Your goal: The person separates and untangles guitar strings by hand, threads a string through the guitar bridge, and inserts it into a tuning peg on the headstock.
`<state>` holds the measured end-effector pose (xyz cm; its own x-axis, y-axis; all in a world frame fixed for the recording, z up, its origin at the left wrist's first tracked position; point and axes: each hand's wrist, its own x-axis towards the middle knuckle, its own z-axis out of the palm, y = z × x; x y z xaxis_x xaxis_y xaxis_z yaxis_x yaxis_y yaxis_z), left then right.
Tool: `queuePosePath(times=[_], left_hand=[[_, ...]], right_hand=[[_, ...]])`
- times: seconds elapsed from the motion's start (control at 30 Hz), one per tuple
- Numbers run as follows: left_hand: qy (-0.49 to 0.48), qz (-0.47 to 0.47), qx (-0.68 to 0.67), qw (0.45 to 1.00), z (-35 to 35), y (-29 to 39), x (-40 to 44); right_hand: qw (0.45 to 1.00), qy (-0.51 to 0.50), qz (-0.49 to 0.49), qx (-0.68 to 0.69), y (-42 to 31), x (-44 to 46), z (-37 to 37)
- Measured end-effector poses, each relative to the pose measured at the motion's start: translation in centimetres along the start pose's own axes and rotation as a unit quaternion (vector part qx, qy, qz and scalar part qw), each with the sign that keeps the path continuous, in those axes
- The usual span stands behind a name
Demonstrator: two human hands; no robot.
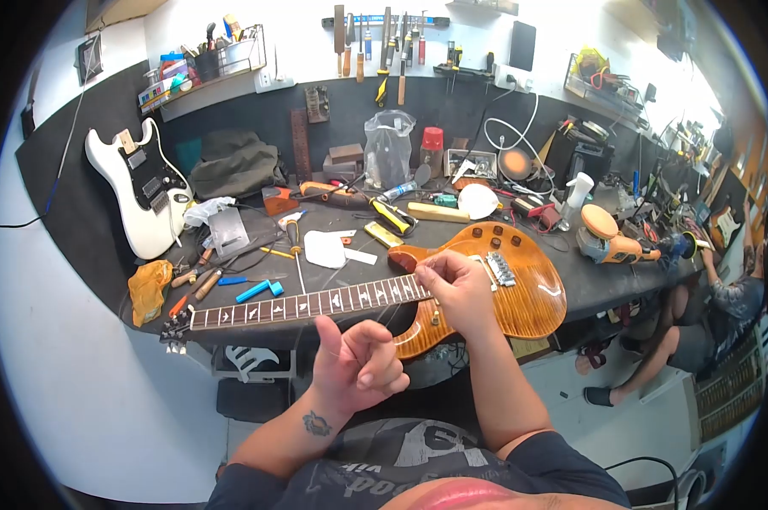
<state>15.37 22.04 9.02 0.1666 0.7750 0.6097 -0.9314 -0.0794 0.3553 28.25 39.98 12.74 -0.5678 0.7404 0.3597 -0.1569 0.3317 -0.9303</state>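
An amber flame-top electric guitar (pixel 533 297) lies across the bench edge, its body to the right. Its dark fretboard (pixel 316 304) with pale inlays runs left to the headstock (pixel 177 330). My right hand (pixel 459 289) is over the upper end of the fretboard, where neck meets body. Its thumb and fingertips are pinched together; whatever is between them is too small or hidden to make out. In front of the neck, my left hand (pixel 358 361) is held up with the thumb raised and fingers loosely bent, gripping nothing. A metal bridge (pixel 500 270) shows on the body.
A white guitar body (pixel 138 200) leans at the left. Screwdrivers (pixel 296 246), a blue tool (pixel 259 291), yellow-black pliers (pixel 392 216) and a white spray bottle (pixel 578 194) crowd the bench. An orange sander (pixel 618 242) stands right. Another person (pixel 724 314) sits at far right.
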Motion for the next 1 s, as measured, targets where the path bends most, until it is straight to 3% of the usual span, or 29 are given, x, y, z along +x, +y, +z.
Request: queuePosePath(times=[0.07,0.17,0.2,0.27,0.33,0.37,0.4,0.43,0.5,0.53,0.6,0.7,0.73,0.8,0.93,1.0], left_hand=[[-0.003,0.001,0.024,1.0,0.0,0.0,-0.2],[0.086,-0.034,0.065,0.994,-0.4,-0.1,-1.2],[0.168,-0.055,0.068,0.982,-0.2,0.2,-1.4],[0.336,-0.064,0.109,0.933,1.4,0.4,-0.6],[0.392,-0.157,0.287,0.86,1.4,1.9,-1.3],[0.413,-0.202,0.371,0.807,1.6,2.8,-1.8],[0.394,-0.266,0.59,0.652,2.3,3.9,-1.8],[0.382,-0.38,0.691,0.482,4.8,5.4,-0.4],[0.29,-0.431,0.795,0.315,4.2,9.3,-2.3],[0.388,-0.359,0.768,0.361,5.8,10.0,-1.4],[0.404,-0.175,0.782,0.441,7.0,10.8,0.1],[0.365,-0.015,0.597,0.714,7.1,8.6,2.6],[0.326,-0.044,0.553,0.766,6.8,7.6,3.7],[0.315,-0.093,0.512,0.794,6.9,5.0,6.5],[0.297,-0.135,0.557,0.764,4.5,2.3,9.0],[0.314,-0.087,0.54,0.776,3.6,2.0,8.9]], right_hand=[[0.999,0.02,-0.018,-0.031,-0.4,0.2,-0.3],[0.998,0.017,-0.026,0.052,-1.0,0.3,-0.5],[0.996,0.015,-0.033,0.085,-1.1,0.5,-0.5],[0.995,0.027,-0.049,0.086,-1.1,0.6,-0.8],[0.993,0.039,-0.069,0.085,-1.1,0.6,-1.0],[0.993,0.04,-0.069,0.093,-1.2,0.5,-1.2],[0.992,0.041,-0.069,0.101,-1.4,0.5,-1.3],[0.99,0.042,-0.072,0.11,-1.5,0.5,-1.5],[0.994,0.055,-0.062,0.076,-1.1,0.5,-1.7],[0.995,0.06,-0.058,0.059,-1.1,0.6,-1.8],[0.995,0.063,-0.061,0.048,-1.6,0.5,-1.6],[0.992,0.073,-0.099,-0.033,-1.7,0.5,-0.7],[0.988,0.076,-0.113,-0.074,-1.6,0.5,-0.5],[0.977,0.089,-0.146,-0.124,-1.5,0.5,-0.2],[0.957,0.111,-0.205,-0.175,-1.1,0.2,0.0],[0.952,0.118,-0.218,-0.179,-0.9,0.0,-0.2]])
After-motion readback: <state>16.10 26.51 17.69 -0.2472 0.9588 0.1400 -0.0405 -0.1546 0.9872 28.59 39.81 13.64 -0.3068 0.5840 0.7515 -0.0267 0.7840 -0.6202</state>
